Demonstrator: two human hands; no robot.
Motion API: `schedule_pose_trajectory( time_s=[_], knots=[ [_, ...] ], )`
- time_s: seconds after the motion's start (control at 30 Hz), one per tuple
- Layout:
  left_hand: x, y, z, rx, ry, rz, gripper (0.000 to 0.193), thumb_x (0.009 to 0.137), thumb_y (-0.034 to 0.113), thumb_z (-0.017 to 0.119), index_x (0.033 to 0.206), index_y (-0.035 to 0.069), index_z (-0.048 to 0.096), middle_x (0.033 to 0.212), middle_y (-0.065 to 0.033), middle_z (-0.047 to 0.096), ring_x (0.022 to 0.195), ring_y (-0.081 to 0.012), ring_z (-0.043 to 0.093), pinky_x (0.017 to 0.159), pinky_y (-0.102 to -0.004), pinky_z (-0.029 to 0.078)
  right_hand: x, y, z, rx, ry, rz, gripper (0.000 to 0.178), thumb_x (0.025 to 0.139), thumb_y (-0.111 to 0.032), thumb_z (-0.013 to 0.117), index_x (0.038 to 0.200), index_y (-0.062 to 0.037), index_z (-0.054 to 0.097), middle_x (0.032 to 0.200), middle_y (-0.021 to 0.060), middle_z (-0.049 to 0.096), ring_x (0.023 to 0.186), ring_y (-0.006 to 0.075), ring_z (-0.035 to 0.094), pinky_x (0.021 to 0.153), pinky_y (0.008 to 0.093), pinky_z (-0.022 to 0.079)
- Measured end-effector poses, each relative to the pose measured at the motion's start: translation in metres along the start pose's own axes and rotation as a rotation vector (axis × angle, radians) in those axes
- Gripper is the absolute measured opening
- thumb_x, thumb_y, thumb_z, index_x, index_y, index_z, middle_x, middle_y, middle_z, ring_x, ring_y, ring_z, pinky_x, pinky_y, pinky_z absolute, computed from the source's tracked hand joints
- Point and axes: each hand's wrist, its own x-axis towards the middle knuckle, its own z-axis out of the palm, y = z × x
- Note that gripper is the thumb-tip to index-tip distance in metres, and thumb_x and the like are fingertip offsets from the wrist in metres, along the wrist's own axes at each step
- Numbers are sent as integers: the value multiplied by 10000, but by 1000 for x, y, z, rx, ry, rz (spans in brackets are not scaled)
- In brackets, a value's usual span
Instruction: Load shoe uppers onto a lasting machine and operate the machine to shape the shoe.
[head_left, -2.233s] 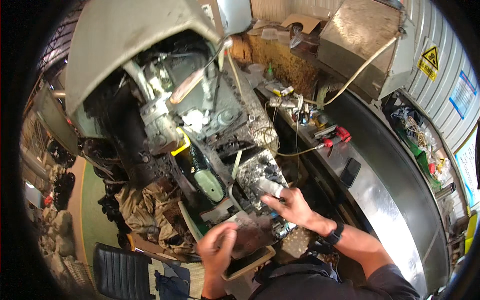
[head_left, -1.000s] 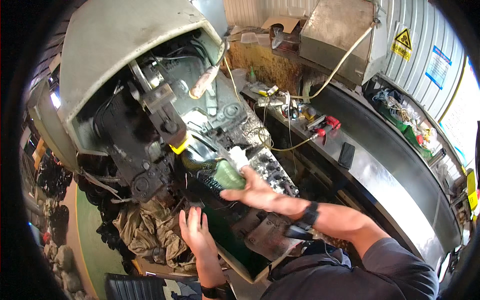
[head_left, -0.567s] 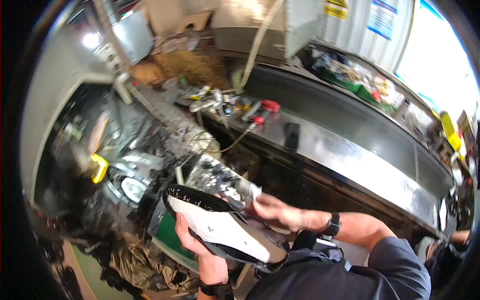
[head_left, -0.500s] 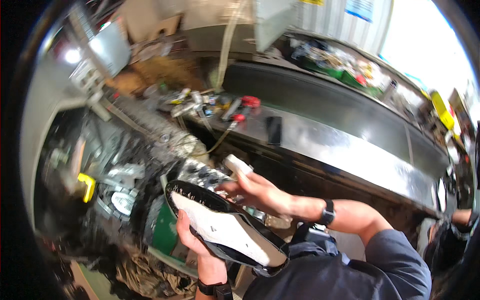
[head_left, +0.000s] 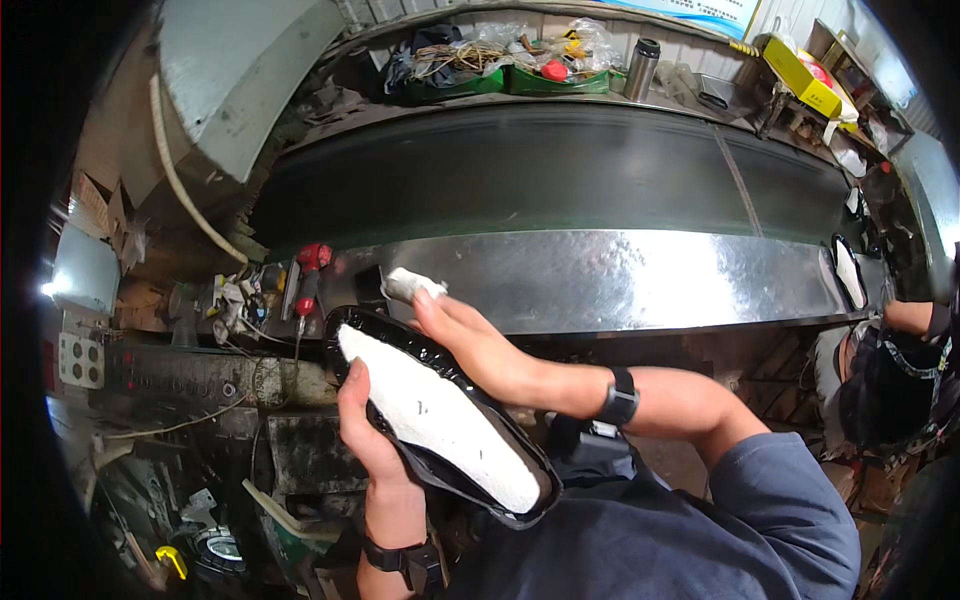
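Observation:
A glossy black shoe upper (head_left: 452, 372) is held tilted with its pale, white-coated underside (head_left: 430, 415) facing up. My left hand (head_left: 370, 425) grips its near left side, thumb over the edge and the other fingers hidden beneath. Above the shoe's far right edge, my right hand (head_left: 485, 345) pinches a crumpled white wad (head_left: 410, 286), which looks like cloth, between thumb and fingers. Its lower fingers are hidden behind the shoe, so I cannot tell whether they touch it.
Ahead runs a dark conveyor belt (head_left: 560, 170) with a shiny metal ledge (head_left: 560, 280). A red-handled tool (head_left: 312, 262) lies on the ledge's left end, a dark phone (head_left: 369, 288) beside it. Another shoe (head_left: 848, 272) stands far right, near another person's arm (head_left: 908, 317). Machinery (head_left: 190, 378) fills the left.
My view has swung right, so the belt and ledge now lie level across it. Both hands keep their hold on the shoe and the white wad.

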Motion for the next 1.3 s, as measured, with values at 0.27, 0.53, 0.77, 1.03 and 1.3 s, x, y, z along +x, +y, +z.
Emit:
schedule_pose_trajectory(
  time_s=[0.27, 0.53, 0.77, 1.03, 1.3],
  knots=[
    [46, -28, 43, 5, 201, -62, 478, 948, 456, 532, 1235, 84, 617, 1182, -67, 643, 1107, -222, 590, 976, -347, 442, 10, -22, -61, -539, 103, -225, 325, 1038, -231, 479, 1173, 63, 515, 867, 316, 624, 851, 517, 632, 749, 526, 506],
    [81, -40, 61, 6, 216, -1, 492, 964, 434, 518, 1235, 34, 610, 1125, -93, 667, 1027, -233, 633, 904, -352, 484, 0, -28, -85, -978, -24, -247, 609, 1035, -177, 469, 1501, 111, 201, 1179, 405, 554, 953, 550, 610, 841, 488, 517],
    [108, -30, 65, -13, 46, -146, 460, 955, 436, 555, 1195, 50, 630, 1116, -76, 674, 1013, -209, 636, 906, -341, 484, -12, -13, -80, -919, 126, -461, 576, 1053, -202, 429, 1492, 109, 223, 1497, 375, 290, 1335, 486, 422, 1107, 457, 358],
    [155, -2, 25, 52, -74, -240, 506, 954, 458, 536, 1244, 57, 638, 1164, -66, 673, 1056, -202, 625, 935, -319, 466, 28, -24, -55, -5, 217, 80, 613, 1077, -355, 448, 1524, 32, 290, 1393, 97, 484, 1293, 180, 444, 1117, 340, 327],
    [193, 9, 13, -10, -260, -330, 520, 957, 483, 516, 1233, 58, 631, 1171, -91, 660, 1055, -232, 621, 909, -342, 486, 64, -5, -43, -38, 394, 127, 792, 956, -498, 626, 1484, 27, 357, 1330, 144, 520, 1256, 211, 471, 1081, 346, 359]
  ],
)
